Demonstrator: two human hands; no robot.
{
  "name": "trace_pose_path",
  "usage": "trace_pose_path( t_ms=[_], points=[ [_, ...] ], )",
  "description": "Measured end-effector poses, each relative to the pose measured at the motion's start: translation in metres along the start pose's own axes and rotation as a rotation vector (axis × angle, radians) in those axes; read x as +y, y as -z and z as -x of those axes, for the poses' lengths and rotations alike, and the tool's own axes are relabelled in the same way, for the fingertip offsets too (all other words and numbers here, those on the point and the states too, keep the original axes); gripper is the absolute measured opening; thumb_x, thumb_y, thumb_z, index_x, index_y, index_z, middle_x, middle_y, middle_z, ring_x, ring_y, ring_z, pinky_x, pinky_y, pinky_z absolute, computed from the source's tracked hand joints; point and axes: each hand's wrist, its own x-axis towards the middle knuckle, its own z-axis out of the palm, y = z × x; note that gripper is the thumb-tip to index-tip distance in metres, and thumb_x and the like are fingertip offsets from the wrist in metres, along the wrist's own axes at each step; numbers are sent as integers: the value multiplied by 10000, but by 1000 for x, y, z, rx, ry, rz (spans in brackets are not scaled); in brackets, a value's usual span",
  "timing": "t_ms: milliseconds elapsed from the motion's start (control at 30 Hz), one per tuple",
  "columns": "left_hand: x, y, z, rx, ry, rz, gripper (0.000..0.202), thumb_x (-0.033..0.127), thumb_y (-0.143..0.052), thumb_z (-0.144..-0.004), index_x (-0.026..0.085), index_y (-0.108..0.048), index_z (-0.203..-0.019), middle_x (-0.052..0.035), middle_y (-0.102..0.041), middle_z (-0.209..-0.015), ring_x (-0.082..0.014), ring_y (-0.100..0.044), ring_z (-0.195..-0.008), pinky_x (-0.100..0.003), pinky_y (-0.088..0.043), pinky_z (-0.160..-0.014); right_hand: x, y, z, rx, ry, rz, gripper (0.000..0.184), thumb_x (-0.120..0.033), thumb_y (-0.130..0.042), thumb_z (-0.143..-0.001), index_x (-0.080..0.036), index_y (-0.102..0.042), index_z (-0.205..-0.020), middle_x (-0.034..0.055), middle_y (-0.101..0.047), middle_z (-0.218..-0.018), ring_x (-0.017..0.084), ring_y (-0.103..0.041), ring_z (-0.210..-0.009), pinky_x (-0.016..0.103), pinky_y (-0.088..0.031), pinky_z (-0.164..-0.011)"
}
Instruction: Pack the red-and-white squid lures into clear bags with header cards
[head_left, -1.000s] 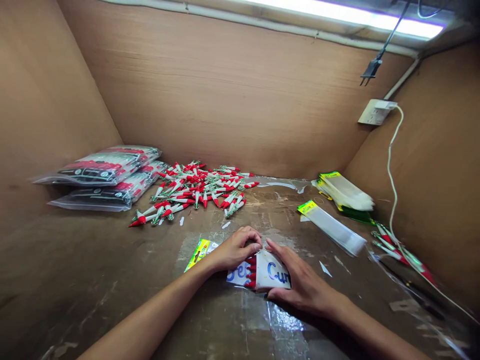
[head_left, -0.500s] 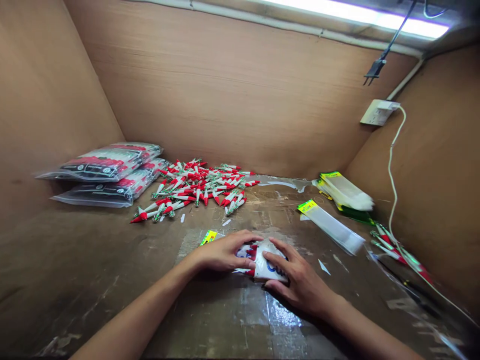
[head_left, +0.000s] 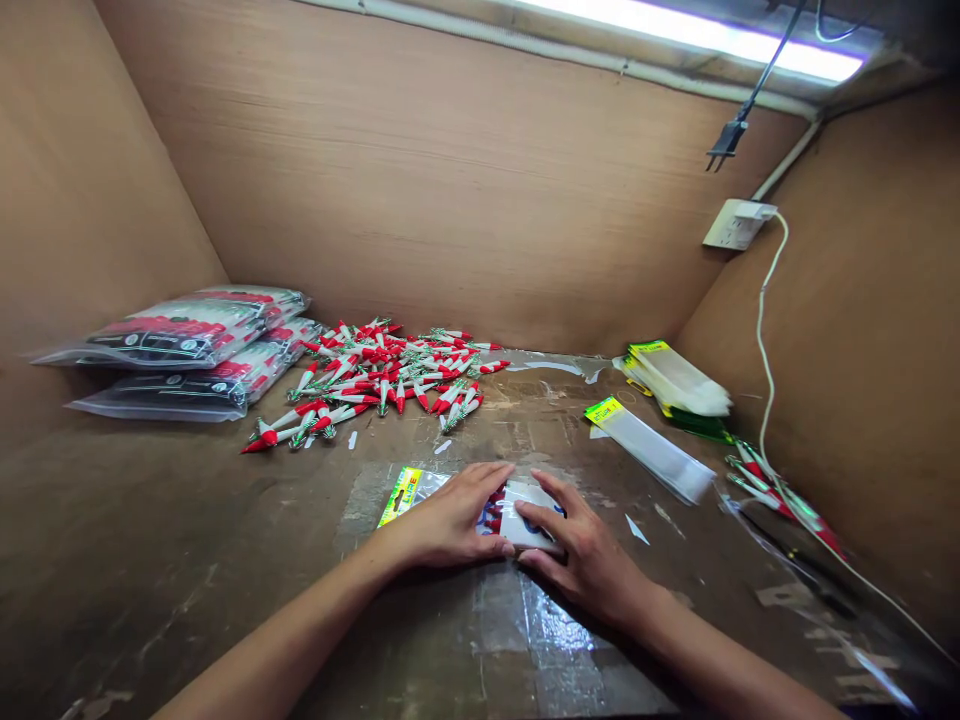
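A clear plastic packet [head_left: 433,483] with a yellow-green "LURE" header lies flat on the table in front of me. My left hand [head_left: 461,515] lies across it, fingers curved around its long edges. Red-and-white lures [head_left: 493,512] show inside the packet between my hands. My right hand [head_left: 589,535] grips a flat white block [head_left: 519,515] with blue lettering, thumb at the near edge and fingers over the top. The block sits against the packet's right part; whether it lies on top or around the packet is partly hidden by my fingers.
A loose pile of red-and-white lures [head_left: 390,370] lies at the back, left of it stacked filled bags [head_left: 180,345]. To the right are an empty header bag [head_left: 652,455], a bag stack [head_left: 679,380], several lures [head_left: 780,500] and a white cable [head_left: 761,340]. A plug [head_left: 726,140] hangs above.
The view has shifted slightly, moving the scene left. My left hand has slid right along the packet, uncovering more of its header. My right hand still grips the white block.
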Motion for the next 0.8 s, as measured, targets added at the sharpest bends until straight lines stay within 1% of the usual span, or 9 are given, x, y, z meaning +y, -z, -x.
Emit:
trace_pose_path(
  t_ms=[100,167,233,333,433,533,633,733,800],
  points=[
    [-2,-1,0,-20,15,-10,927,583,-733,-777,233,-328,-1535,-155,-362,-1565,-362,-336,-1433,-513,-287,-1169,4,2,1,-1,-9,-29,530,-329,-714,-858,-246,-550,-1356,156,-302,-1568,336,-350,-1421,533,-377,-1126],
    [0,0,-1,-27,10,-15,905,590,-735,-771,238,-364,-1519,-151,-387,-1553,-362,-353,-1427,-513,-299,-1165,6,4,3,-28,-7,-47,633,-282,-700,-849,-237,-464,-1435,162,-260,-1590,341,-304,-1448,548,-349,-1140],
    [4,2,-1,-15,3,-14,888,586,-733,-776,246,-374,-1513,-150,-405,-1543,-362,-374,-1416,-514,-310,-1158,8,5,4,-57,-17,-67,735,-239,-682,-839,-232,-361,-1501,162,-262,-1594,328,-289,-1460,546,-333,-1152],
    [8,5,-2,-42,-10,-29,868,577,-713,-803,259,-347,-1523,-141,-407,-1545,-356,-374,-1417,-514,-305,-1159,10,7,4,-59,-57,-100,813,-264,-707,-822,-235,-302,-1526,151,-298,-1583,307,-310,-1453,522,-326,-1165],
    [8,4,-3,-118,-8,-68,926,614,-687,-810,253,-267,-1552,-147,-334,-1584,-363,-279,-1464,-538,-240,-1182,12,9,1,-43,-56,-147,894,-322,-762,-788,-237,-279,-1535,148,-315,-1575,309,-322,-1446,510,-321,-1171],
    [6,0,-8,-148,-3,-93,994,652,-671,-802,233,-198,-1570,-166,-226,-1621,-372,-152,-1500,-569,-134,-1199,12,9,-3,19,-34,-186,972,-373,-799,-757,-239,-247,-1546,150,-345,-1554,311,-341,-1433,506,-327,-1168],
    [4,-5,-15,-155,7,-121,1080,669,-702,-757,217,-161,-1575,-185,-177,-1630,-376,-103,-1506,-563,-119,-1200,13,8,-5,87,-28,-217,1015,-441,-817,-736,-240,-241,-1547,154,-356,-1541,320,-351,-1424,509,-343,-1158],
    [6,-11,-23,-137,2,-153,1168,669,-761,-677,207,-166,-1569,-203,-226,-1612,-402,-141,-1495,-560,-168,-1187,11,6,-7,126,-25,-245,1012,-482,-806,-743,-243,-241,-1547,162,-361,-1529,332,-363,-1415,515,-361,-1146],
    [12,-16,-28,-104,-21,-176,1166,656,-783,-647,190,-213,-1551,-212,-311,-1570,-418,-206,-1474,-556,-203,-1176,7,7,-7,156,-27,-251,1002,-469,-798,-758,-254,-225,-1551,158,-362,-1529,337,-353,-1420,525,-357,-1150]
  ],
)
